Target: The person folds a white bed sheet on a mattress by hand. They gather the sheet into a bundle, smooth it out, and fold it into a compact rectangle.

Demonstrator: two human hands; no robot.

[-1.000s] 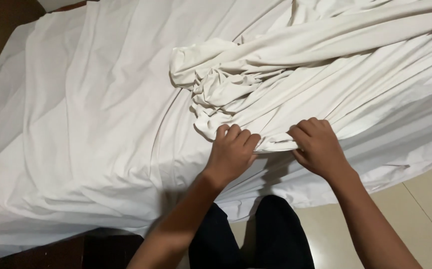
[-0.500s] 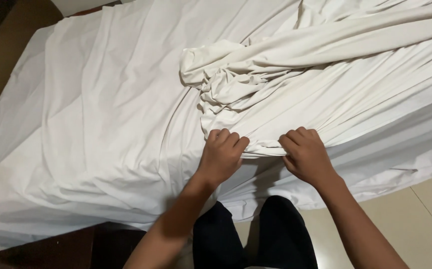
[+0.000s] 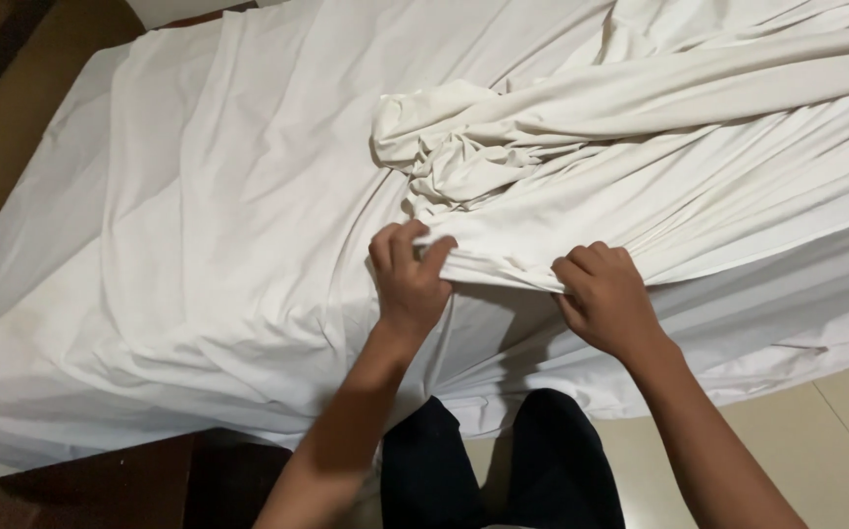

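A crumpled cream-white top sheet [image 3: 581,147] lies bunched across the right half of a bed covered by a white bed sheet [image 3: 199,225]. My left hand [image 3: 410,279] is clenched on the near edge of the top sheet, lifting it slightly off the bed. My right hand [image 3: 606,294] grips the same edge a little further right. A twisted knot of fabric [image 3: 444,147] sits just beyond my left hand. My dark-trousered legs [image 3: 503,460] stand against the bed's side.
The bed's dark wooden frame [image 3: 72,485] shows at the lower left. Pale floor tiles [image 3: 836,431] lie at the lower right. A brown floor strip [image 3: 13,127] runs along the bed's far left side.
Both hands have pulled the sheet edge slightly nearer and lifted it, and the view has shifted a little left. The grip on the fabric stays the same.
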